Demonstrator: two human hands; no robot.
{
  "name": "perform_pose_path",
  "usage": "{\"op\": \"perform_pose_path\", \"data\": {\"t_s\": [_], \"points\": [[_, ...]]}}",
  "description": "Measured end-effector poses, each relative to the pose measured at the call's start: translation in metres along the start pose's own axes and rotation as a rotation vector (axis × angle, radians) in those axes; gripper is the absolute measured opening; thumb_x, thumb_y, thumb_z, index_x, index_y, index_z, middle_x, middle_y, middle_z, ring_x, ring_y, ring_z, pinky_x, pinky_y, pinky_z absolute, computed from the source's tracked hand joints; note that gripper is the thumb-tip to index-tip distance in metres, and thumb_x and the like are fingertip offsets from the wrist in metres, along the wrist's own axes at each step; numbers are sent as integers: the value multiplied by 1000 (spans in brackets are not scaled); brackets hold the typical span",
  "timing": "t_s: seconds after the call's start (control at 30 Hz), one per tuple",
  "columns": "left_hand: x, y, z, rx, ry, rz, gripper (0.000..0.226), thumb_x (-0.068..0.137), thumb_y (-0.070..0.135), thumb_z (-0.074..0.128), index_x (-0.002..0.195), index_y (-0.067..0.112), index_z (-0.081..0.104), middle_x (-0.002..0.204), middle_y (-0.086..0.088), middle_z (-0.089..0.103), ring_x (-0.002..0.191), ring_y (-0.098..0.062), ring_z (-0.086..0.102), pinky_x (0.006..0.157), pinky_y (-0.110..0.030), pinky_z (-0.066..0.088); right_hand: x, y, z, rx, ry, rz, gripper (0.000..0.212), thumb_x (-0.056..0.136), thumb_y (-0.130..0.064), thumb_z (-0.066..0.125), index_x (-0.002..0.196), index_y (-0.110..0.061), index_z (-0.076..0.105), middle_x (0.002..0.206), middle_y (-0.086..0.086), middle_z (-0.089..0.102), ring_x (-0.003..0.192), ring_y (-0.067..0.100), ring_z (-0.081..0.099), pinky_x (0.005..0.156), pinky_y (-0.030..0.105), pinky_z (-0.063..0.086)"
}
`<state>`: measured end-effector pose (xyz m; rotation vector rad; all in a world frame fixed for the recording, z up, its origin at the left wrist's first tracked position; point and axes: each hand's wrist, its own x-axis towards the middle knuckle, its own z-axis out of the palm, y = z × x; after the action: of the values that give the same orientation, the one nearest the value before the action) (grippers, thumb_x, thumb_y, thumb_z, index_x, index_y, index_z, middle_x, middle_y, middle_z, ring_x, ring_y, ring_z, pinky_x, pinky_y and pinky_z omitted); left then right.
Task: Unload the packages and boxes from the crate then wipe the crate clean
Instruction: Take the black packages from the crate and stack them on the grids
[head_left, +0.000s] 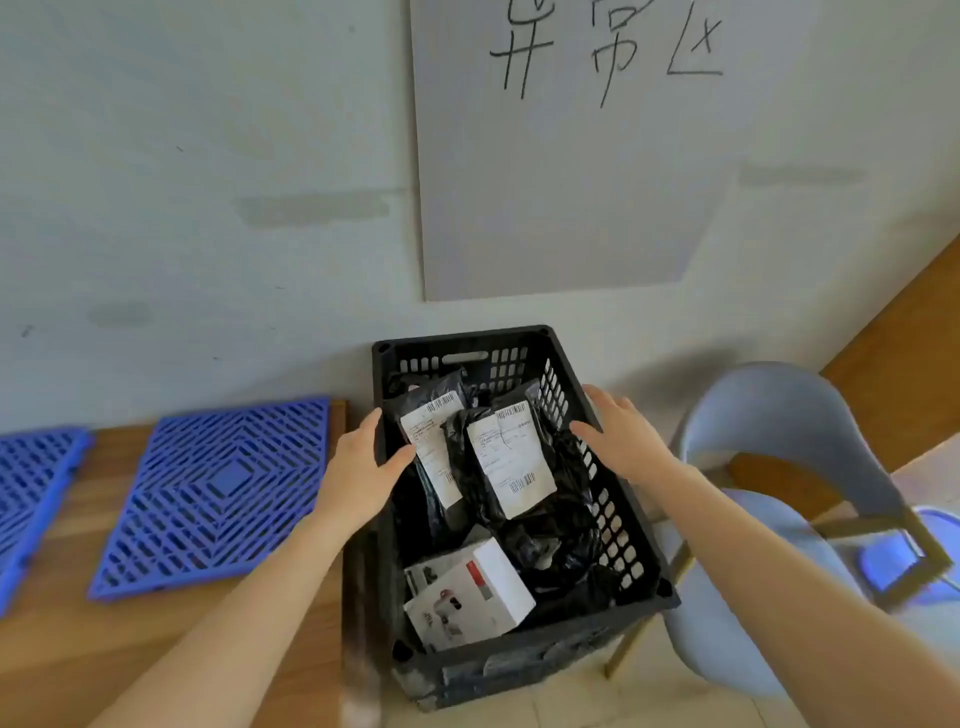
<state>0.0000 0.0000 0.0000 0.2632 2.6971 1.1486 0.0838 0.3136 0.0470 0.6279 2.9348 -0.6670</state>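
Okay, status. Crate (550, 630) sits on the floor against the wall, long axis running straight away from the person, between the wooden platform (52, 649) with the blue grid mat (218, 493) on its left and the grey chair (769, 415) on its right. Not unloaded yet, wipe step not started.

Contents: two black packages with white labels at the far end, left package (434, 447) and right package (511, 462), side by side, long axes roughly along the crate's. More black bags underneath. White box (467, 597) at the near end, tilted.

Left hand (358, 467): fingers straight, holding nothing, over the left rim, thumb reaching in toward the left package. Can't tell if it touches.

Right hand (623, 436): spread wide, holding nothing, above the right wall, just beside the right package.

Judgement: both packages lie between the hands, each hand about equally near its own one. Left looks slightly more committed. The box is nearer the body and lies below both wrists.
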Motion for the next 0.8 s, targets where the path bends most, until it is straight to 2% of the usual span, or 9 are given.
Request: {"op": "perform_pose_path", "data": {"t_s": [0.2, 0.3, 0.37, 0.4, 0.47, 0.53, 0.57, 0.7, 0.8], "points": [[15, -14, 28, 79, -58, -82, 81, 90, 56, 57, 154, 37, 11, 164, -9, 5, 151, -24, 7, 118, -45, 19, 25, 24, 40, 19, -144, 97, 65, 95, -53, 44, 150, -37, 13, 154, 11, 19, 130, 41, 37, 103, 52, 40], [20, -19, 39, 101, -82, -92, 84, 89, 56, 59, 153, 43, 7, 164, -8, -3, 150, -27, 12, 117, -47, 22, 37, 32, 54, -14, -168, 133, 65, 95, -54, 43, 150, -40, 12, 159, 8, 8, 135, 43, 28, 105, 52, 37], [21, -20, 45, 164, -109, -77, 86, 90, 55, 58, 152, 46, 1, 164, -7, -5, 145, -29, 27, 112, -46, 32, 42, 34, 61, -16, -169, 137, 64, 95, -52, 44, 150, -39, 13, 159, 8, 9, 135, 44, 25, 105, 51, 34], [21, -20, 48, 224, -122, -49, 87, 91, 54, 58, 152, 45, -3, 164, -7, -6, 137, -28, 41, 105, -41, 40, 43, 34, 64, -25, -150, 138, 64, 95, -52, 45, 150, -38, 14, 158, 7, 10, 135, 43, 25, 105, 51, 34], [22, -20, 50, 358, -129, 28, 88, 93, 48, 58, 153, 42, -5, 164, -8, -4, 105, -21, 64, 80, -25, 48, 47, 34, 68, -46, -104, 169, 65, 94, -51, 46, 149, -38, 16, 157, 6, 13, 133, 41, 25, 106, 51, 35], [24, -21, 50, 447, -121, 62, 90, 93, 41, 61, 154, 38, -5, 164, -9, -3, 77, -11, 64, 63, -14, 44, 50, 32, 74, -60, -68, 218, 66, 92, -52, 48, 149, -38, 17, 156, 5, 15, 133, 39, 25, 104, 51, 37], [25, -21, 50, 485, -112, 70, 90, 93, 39, 62, 154, 37, -5, 164, -10, -3, 71, -9, 61, 59, -14, 44, 51, 32, 77, -73, -54, 234, 66, 91, -53, 49, 148, -38, 18, 156, 5, 16, 133, 38, 25, 104, 51, 37], [29, -20, 46, 571, -96, 89, 92, 92, 40, 63, 155, 33, -4, 163, -13, 1, 88, -14, 63, 70, -23, 54, 54, 31, 83, -106, -10, 255, 66, 89, -56, 51, 147, -39, 22, 147, 7, 22, 127, 34, 29, 101, 46, 37], [31, -19, 44, 541, -93, 99, 97, 88, 40, 68, 155, 33, -1, 163, -11, 4, 101, -16, 64, 80, -26, 54, 58, 34, 81, -36, -6, 269, 67, 88, -54, 55, 146, -40, 24, 140, 7, 25, 124, 32, 32, 96, 44, 41]]}}
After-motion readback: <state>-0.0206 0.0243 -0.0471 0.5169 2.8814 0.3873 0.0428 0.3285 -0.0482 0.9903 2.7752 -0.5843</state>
